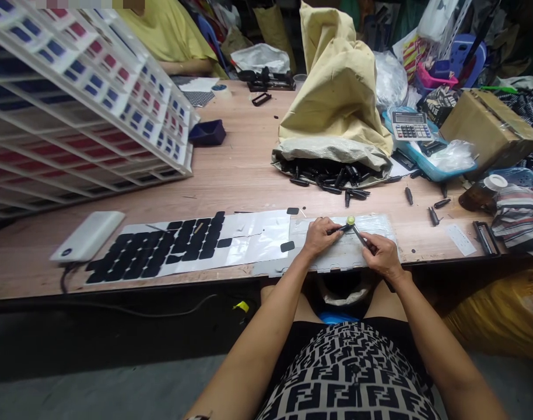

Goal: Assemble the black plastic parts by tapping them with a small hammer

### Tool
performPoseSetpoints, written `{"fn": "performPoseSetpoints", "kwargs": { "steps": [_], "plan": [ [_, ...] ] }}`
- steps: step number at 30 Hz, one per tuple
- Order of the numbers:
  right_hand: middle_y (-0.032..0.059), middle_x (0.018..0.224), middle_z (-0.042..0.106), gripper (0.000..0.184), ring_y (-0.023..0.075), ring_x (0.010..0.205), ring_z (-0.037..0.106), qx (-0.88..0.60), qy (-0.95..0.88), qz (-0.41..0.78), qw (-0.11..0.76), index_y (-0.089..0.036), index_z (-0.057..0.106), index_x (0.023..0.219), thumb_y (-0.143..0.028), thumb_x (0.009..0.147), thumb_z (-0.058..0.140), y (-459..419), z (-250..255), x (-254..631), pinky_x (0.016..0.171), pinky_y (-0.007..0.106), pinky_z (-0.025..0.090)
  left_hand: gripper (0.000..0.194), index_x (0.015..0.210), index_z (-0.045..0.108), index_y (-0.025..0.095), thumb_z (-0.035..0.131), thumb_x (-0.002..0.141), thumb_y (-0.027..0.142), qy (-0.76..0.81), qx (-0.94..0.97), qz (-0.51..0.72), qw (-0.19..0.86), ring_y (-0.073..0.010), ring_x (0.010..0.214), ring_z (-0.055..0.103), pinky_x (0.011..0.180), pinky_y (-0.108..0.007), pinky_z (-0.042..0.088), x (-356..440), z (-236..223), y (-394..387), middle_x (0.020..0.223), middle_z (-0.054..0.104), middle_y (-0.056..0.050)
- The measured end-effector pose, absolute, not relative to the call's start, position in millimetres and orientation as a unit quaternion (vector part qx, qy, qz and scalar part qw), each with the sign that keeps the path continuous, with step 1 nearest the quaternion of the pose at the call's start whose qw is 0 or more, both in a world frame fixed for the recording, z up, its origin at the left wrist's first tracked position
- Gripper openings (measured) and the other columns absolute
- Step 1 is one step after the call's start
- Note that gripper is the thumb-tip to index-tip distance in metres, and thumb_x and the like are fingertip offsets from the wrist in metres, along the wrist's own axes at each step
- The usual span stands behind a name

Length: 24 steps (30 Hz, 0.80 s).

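Observation:
My left hand (321, 236) is closed, pinching a small black part (344, 227) over the pale work board (332, 256). My right hand (382, 254) wraps round the handle of a small hammer (359, 237). Its round yellow-green head (351, 220) is at the tip of the black part; whether they touch I cannot tell. Left of the board lies a white sheet (255, 224) bearing rows of black rounded stickers (135, 254). Beyond my hands, an open beige sack (332, 111) spills several black tapered parts (332, 189) onto the table.
A white plastic crate (185, 166) stands tilted at the left, near a purple tray (208, 133) and a white device (89, 236). At right are a calculator (410, 125) on a blue basket (445, 169), a cardboard box (489, 125) and a jar (480, 195). A person in yellow (170, 35) sits opposite.

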State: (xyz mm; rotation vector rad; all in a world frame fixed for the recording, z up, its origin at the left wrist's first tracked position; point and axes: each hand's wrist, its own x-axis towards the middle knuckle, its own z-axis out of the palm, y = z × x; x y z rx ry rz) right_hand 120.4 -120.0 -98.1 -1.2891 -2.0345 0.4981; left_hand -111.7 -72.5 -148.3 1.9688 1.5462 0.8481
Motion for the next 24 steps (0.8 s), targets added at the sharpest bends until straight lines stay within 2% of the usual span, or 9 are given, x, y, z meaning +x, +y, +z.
{"fn": "performPoseSetpoints", "kwargs": {
  "steps": [4, 14, 24],
  "plan": [
    [0.0016, 0.074, 0.067, 0.043, 0.0149, 0.061, 0.055, -0.512, -0.762, 0.210, 0.337, -0.022, 0.077, 0.114, -0.021, 0.076, 0.058, -115, -102, 127, 0.067, 0.027, 0.050, 0.019, 0.102, 0.080, 0.028, 0.071, 0.086, 0.034, 0.566, 0.720, 0.316, 0.246, -0.0219, 0.092, 0.060, 0.090, -0.040, 0.045, -111, -149, -73, 0.090, 0.071, -0.002],
    [-0.0032, 0.065, 0.054, 0.050, 0.0115, 0.057, 0.046, -0.630, -0.588, 0.279, 0.424, -0.012, 0.078, 0.109, -0.030, 0.067, 0.059, -63, -111, 171, 0.060, 0.026, 0.043, 0.018, 0.101, 0.078, 0.027, 0.070, 0.087, 0.035, 0.577, 0.718, 0.304, 0.244, -0.0223, 0.094, 0.060, 0.089, -0.039, 0.044, -111, -149, -75, 0.092, 0.071, -0.002],
    [-0.0041, 0.065, 0.052, 0.051, 0.0108, 0.057, 0.045, -0.632, -0.559, 0.299, 0.445, -0.011, 0.078, 0.109, -0.031, 0.066, 0.058, -60, -120, 173, 0.060, 0.024, 0.041, 0.022, 0.109, 0.076, 0.028, 0.063, 0.093, 0.035, 0.545, 0.757, 0.264, 0.244, -0.0234, 0.097, 0.055, 0.093, -0.042, 0.040, -116, -147, -88, 0.099, 0.070, -0.003]
  ]
}}
